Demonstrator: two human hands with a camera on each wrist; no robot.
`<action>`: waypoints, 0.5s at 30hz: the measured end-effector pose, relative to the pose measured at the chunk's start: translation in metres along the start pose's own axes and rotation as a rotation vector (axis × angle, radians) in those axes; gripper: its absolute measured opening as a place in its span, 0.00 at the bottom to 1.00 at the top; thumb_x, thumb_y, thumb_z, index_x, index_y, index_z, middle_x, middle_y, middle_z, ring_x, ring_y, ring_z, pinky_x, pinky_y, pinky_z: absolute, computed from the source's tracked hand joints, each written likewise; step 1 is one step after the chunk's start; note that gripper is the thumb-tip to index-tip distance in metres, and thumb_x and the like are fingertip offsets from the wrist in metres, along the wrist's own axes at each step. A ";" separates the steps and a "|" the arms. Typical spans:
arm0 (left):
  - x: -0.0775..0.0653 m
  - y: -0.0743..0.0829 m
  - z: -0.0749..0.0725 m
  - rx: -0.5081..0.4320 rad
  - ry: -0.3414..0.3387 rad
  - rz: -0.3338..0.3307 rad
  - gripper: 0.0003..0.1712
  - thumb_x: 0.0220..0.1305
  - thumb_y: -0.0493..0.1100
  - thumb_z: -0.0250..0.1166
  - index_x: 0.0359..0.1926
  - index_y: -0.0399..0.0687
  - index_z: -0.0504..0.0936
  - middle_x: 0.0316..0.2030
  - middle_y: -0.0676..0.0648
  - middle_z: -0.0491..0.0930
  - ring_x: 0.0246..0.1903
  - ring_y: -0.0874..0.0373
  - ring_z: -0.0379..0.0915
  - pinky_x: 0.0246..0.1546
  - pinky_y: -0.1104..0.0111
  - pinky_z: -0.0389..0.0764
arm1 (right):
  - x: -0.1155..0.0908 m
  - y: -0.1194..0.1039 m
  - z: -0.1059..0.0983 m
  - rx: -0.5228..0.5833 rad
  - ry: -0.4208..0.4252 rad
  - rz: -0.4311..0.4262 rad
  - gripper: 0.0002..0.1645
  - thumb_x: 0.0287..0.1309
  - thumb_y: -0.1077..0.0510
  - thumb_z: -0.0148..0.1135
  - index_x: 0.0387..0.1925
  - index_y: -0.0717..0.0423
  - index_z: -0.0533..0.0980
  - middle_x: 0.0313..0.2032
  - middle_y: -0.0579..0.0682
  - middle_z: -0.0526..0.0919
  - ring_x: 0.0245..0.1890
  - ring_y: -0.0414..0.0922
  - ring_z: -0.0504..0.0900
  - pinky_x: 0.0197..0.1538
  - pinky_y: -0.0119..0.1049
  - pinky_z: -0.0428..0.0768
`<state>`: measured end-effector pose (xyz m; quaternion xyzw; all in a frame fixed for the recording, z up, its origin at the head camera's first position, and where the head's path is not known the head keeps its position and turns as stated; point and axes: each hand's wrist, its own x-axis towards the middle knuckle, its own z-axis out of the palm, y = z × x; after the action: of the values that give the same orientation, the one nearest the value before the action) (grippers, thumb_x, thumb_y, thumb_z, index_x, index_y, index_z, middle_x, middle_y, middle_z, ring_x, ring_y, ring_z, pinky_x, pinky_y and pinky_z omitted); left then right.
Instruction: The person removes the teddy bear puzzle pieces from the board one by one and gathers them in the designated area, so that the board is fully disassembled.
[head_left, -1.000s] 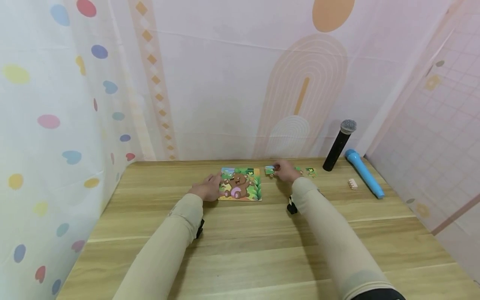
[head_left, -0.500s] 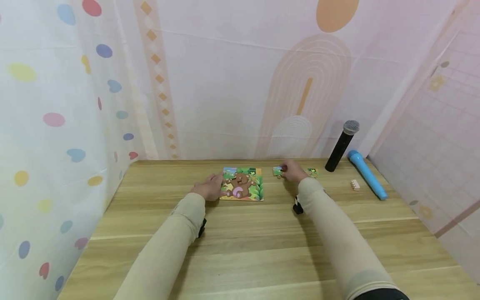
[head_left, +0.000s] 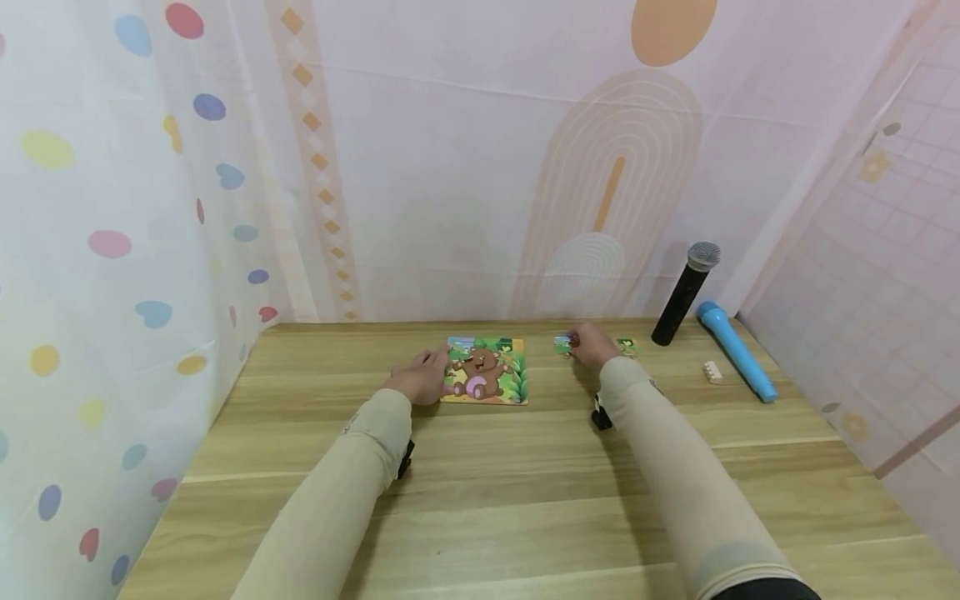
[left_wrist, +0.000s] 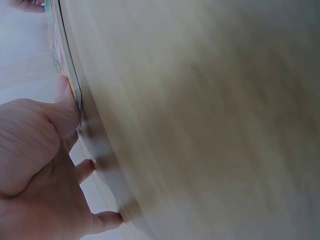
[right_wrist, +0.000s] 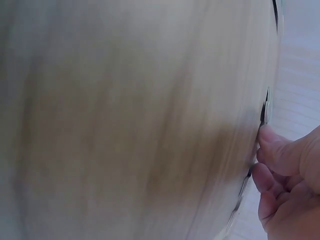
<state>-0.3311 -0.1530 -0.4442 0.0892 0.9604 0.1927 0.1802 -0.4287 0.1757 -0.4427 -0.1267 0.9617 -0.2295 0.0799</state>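
A bear jigsaw puzzle (head_left: 486,371) lies flat on the wooden table (head_left: 480,483), its picture showing a brown bear among green plants. My left hand (head_left: 422,377) rests at its left edge. In the left wrist view the thumb (left_wrist: 62,97) presses along the puzzle's border while the other fingers spread with their tips on the table. Farther right, my right hand (head_left: 594,346) pinches a small puzzle piece (head_left: 562,344) low over the table. More puzzle pieces (head_left: 627,346) show just past that hand, partly hidden by it.
At the back right a black microphone (head_left: 678,304) stands upright, with a blue toy microphone (head_left: 738,354) lying beside it. A small pale toy brick (head_left: 712,372) lies in front of them. Patterned curtains (head_left: 450,167) hang along the table's back and sides.
My right hand has moved a little to the right along with the puzzle piece, closer to the other pieces. My left hand stays at the puzzle's edge. The head view has shifted slightly.
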 end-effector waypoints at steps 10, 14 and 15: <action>0.006 -0.006 0.003 -0.024 0.007 0.002 0.37 0.78 0.53 0.55 0.79 0.48 0.52 0.82 0.49 0.35 0.79 0.45 0.27 0.66 0.26 0.32 | -0.004 0.003 -0.002 -0.028 0.005 -0.009 0.23 0.67 0.71 0.59 0.63 0.66 0.75 0.59 0.65 0.79 0.61 0.61 0.77 0.65 0.54 0.74; 0.006 -0.008 0.004 -0.008 0.013 0.006 0.40 0.78 0.54 0.54 0.80 0.49 0.47 0.82 0.49 0.35 0.79 0.46 0.28 0.66 0.26 0.34 | -0.005 -0.006 0.000 -0.087 0.057 -0.076 0.23 0.66 0.71 0.58 0.62 0.66 0.76 0.60 0.64 0.79 0.61 0.61 0.77 0.64 0.53 0.75; 0.005 -0.008 0.004 -0.006 0.017 0.012 0.40 0.78 0.54 0.54 0.80 0.48 0.48 0.82 0.48 0.36 0.79 0.45 0.29 0.66 0.26 0.34 | -0.006 -0.009 0.001 -0.097 0.071 -0.104 0.23 0.66 0.71 0.58 0.62 0.66 0.76 0.60 0.64 0.79 0.61 0.61 0.77 0.63 0.53 0.76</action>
<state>-0.3349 -0.1580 -0.4522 0.0926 0.9609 0.1973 0.1711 -0.4208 0.1687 -0.4391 -0.1721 0.9660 -0.1909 0.0275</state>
